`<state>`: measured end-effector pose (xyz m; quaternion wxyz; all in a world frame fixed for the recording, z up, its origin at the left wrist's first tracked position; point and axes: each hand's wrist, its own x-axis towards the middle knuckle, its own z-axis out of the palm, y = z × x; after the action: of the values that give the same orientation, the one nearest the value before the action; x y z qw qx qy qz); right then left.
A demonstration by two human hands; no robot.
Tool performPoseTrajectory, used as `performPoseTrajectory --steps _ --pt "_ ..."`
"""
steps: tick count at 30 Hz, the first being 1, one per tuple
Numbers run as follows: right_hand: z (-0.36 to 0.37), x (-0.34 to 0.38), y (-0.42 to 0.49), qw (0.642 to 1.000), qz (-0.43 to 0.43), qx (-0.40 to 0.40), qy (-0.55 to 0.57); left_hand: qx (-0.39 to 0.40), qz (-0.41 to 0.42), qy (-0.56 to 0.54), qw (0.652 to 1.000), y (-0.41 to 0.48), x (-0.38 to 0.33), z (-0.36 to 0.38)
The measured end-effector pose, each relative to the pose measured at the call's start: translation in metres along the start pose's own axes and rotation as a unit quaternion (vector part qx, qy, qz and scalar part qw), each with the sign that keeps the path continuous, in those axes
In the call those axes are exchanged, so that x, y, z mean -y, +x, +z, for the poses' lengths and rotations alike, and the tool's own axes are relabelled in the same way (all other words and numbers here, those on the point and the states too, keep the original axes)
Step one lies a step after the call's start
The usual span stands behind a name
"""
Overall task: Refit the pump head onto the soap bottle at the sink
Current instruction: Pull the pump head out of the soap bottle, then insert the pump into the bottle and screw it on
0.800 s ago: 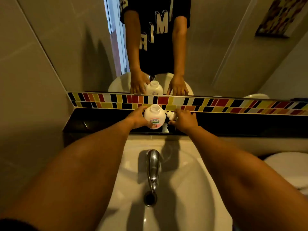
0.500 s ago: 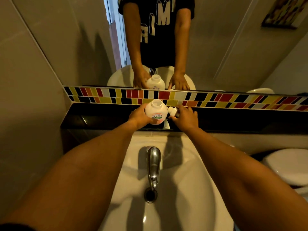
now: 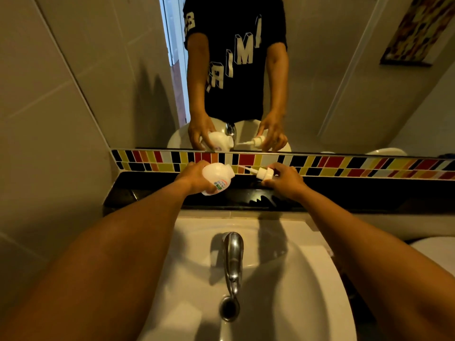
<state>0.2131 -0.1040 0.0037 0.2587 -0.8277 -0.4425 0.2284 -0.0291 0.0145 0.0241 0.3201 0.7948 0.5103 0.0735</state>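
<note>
My left hand grips a round white soap bottle, lifted off the black ledge and tilted so its open neck points right. My right hand holds the white pump head sideways, its thin dip tube pointing left at the bottle's neck. A small gap separates the tube tip from the neck. Both hands hover above the ledge, behind the sink.
A white basin with a chrome tap and drain lies below my arms. A coloured tile strip and a mirror rise behind the ledge. A white toilet lid shows at the right.
The bottle stood upright on the ledge; my left hand has lifted and tilted it. My right hand has picked up the pump head and turned it sideways toward the neck.
</note>
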Motion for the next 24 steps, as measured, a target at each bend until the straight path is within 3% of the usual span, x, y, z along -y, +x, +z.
performPoseTrajectory --steps 10,24 --pt "-0.016 0.041 -0.040 0.988 -0.098 0.024 -0.117 0.007 0.030 0.070 0.997 -0.011 -0.013 -0.002" --pt "-0.011 0.067 -0.048 0.953 -0.191 0.044 -0.233 0.024 0.037 0.035 0.998 -0.021 -0.025 0.014"
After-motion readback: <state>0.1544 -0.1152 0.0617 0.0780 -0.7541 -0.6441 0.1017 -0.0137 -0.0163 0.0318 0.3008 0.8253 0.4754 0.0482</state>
